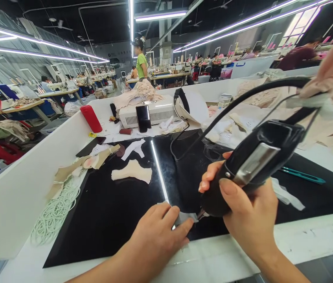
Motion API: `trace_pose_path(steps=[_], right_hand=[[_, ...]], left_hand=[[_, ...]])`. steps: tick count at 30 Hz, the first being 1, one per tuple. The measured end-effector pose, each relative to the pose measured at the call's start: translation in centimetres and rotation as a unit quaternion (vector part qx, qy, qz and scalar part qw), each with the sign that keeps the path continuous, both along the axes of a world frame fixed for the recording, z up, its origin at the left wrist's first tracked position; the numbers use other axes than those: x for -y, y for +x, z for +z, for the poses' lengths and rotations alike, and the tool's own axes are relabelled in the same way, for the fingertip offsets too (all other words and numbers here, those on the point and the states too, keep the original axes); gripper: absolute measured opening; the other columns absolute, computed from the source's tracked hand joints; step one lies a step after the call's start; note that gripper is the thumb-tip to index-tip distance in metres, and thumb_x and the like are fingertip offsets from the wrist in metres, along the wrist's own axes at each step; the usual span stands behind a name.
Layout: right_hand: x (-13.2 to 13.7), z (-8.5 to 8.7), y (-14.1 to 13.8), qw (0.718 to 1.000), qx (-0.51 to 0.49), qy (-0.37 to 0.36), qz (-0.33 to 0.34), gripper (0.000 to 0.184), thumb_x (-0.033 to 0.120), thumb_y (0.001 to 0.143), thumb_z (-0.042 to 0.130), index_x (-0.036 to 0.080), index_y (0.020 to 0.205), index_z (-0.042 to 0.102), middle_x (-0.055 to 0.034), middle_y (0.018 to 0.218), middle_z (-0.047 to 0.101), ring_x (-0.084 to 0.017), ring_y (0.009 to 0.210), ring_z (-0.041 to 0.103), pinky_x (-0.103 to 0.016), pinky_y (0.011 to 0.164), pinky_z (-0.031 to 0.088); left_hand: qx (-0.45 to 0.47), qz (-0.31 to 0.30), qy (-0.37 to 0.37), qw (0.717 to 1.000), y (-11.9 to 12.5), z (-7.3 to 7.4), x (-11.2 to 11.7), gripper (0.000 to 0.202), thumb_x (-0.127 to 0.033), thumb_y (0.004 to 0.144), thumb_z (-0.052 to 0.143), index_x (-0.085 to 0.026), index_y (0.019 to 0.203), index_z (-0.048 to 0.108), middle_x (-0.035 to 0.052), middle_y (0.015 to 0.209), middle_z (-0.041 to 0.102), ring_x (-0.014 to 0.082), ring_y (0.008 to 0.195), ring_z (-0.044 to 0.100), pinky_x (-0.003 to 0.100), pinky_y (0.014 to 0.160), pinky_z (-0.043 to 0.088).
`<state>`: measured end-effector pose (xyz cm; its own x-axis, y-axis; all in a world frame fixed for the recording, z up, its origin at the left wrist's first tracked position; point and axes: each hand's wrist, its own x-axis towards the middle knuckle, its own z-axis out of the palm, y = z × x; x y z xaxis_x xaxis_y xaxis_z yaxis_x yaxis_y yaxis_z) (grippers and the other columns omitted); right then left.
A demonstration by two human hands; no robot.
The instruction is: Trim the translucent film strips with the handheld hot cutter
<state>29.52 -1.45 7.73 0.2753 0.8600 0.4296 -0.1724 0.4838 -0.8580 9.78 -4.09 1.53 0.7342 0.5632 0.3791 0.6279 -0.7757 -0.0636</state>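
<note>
My left hand [162,232] presses a small grey fabric piece [186,217] down on the black mat [104,224], its fingers bent and close together. In my right hand [249,208] is a black corded handheld tool that looks like electric scissors [253,157], with a silver lever on its side. The tool tilts down to the left, and its narrow metal tip [203,214] meets the right edge of the grey fabric, close to my left fingertips. Farther back on the mat lie a cream fabric cutout [132,171] and a white fabric strip [133,148].
Teal tweezers [302,175] and a white scrap [287,194] lie at the right. A pale green cord bundle [56,212] rests at the left. Behind are a phone [143,118], a white vented box [163,110] and a red thread cone [91,118]. The tool's black cable [228,104] arches overhead.
</note>
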Motion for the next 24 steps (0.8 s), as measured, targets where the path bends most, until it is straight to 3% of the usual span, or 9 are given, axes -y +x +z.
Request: trace_pose_path(steps=[4,9,13,17,24], right_hand=[[0.2,0.7,0.1,1.0,-0.012,0.005,-0.016,0.047,0.049,0.084,0.091,0.032,0.117,0.063,0.0042,0.087,0.07,-0.016,0.066,0.068,-0.032,0.061,0.061],[0.6,1.2,-0.7,1.0,-0.009,-0.003,0.014,0.057,0.048,0.078,0.096,0.031,0.122,0.065,0.0019,0.089,0.071,-0.017,0.068,0.069,-0.029,0.053,0.058],[0.7,1.4,-1.9,0.998,-0.03,-0.008,0.06,0.056,0.044,0.078,0.097,0.031,0.122,0.065,0.0014,0.086,0.071,-0.019,0.067,0.069,-0.03,0.051,0.059],[0.8,1.5,-3.6,0.993,-0.043,-0.007,0.107,0.047,0.039,0.082,0.094,0.031,0.119,0.066,0.0013,0.085,0.07,-0.019,0.067,0.069,-0.032,0.053,0.061],[1.3,1.8,-6.5,0.991,-0.05,-0.001,0.127,0.046,0.045,0.083,0.092,0.029,0.116,0.064,0.0025,0.08,0.069,-0.019,0.065,0.066,-0.034,0.057,0.06]], left_hand=[[0.015,-0.017,-0.002,1.0,-0.3,0.2,-0.1,0.029,-0.035,0.108,0.067,-0.023,0.133,0.065,0.0071,0.118,0.072,0.0247,0.104,0.07,0.038,0.088,0.064],[0.064,-0.015,-0.037,0.997,-1.6,1.7,0.7,0.03,-0.034,0.111,0.061,-0.02,0.137,0.064,0.0079,0.129,0.072,0.0239,0.114,0.07,0.041,0.107,0.06],[0.088,0.069,-0.106,0.988,-4.3,2.6,2.5,0.034,-0.033,0.106,0.069,-0.018,0.137,0.064,0.0093,0.128,0.071,0.0258,0.117,0.07,0.043,0.106,0.061],[0.116,0.165,-0.149,0.968,-6.6,2.2,4.6,0.046,-0.026,0.094,0.084,-0.019,0.135,0.065,0.0099,0.125,0.07,0.0277,0.114,0.071,0.044,0.099,0.065],[0.195,0.183,-0.155,0.951,-5.8,1.2,5.7,0.03,-0.018,0.09,0.085,-0.022,0.115,0.069,0.0052,0.116,0.072,0.0248,0.109,0.07,0.04,0.099,0.062]])
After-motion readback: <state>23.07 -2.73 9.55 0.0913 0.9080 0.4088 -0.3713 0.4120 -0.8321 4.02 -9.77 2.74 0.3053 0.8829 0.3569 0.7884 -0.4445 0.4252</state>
